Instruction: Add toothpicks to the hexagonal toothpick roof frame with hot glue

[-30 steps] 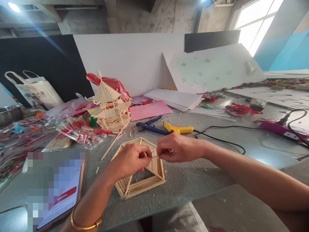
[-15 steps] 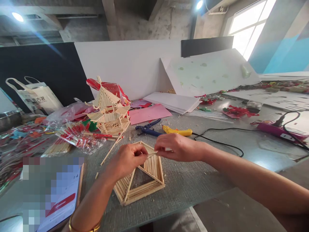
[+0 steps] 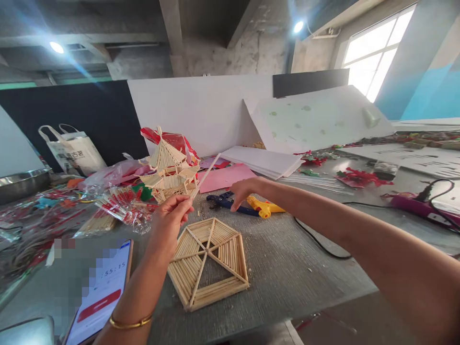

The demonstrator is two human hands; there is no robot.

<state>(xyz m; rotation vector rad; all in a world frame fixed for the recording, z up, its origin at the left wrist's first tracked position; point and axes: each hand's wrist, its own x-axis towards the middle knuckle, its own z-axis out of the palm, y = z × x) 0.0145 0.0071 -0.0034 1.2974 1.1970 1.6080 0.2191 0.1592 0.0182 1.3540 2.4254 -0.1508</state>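
My left hand [image 3: 175,211] pinches a thin wooden stick [image 3: 209,175], which slants up to the right in front of the small stick-built pagoda [image 3: 167,165]. Below it on the table lies a flat hexagonal stick frame [image 3: 219,290], split by spokes into triangles. Some triangles are filled with rows of sticks; others have gaps near the centre. My right hand [image 3: 244,190] is stretched over the blue-handled pliers [image 3: 246,210], thumb and fingers apart. Whether it touches them I cannot tell. Beside the pliers lies a yellow glue gun [image 3: 266,207], partly behind my right forearm.
A phone [image 3: 104,287] lies at the front left. Bagged red-and-white sticks [image 3: 127,206] and plastic wrappers cover the left side. Pink paper [image 3: 226,177] and white boards [image 3: 264,160] lie behind. A black cord [image 3: 316,242] and a purple power strip [image 3: 413,203] are at the right.
Both hands have left the hexagonal frame. My left hand has moved up and now holds a longer stick; my right hand has moved to the pliers. The glue gun has turned slightly.
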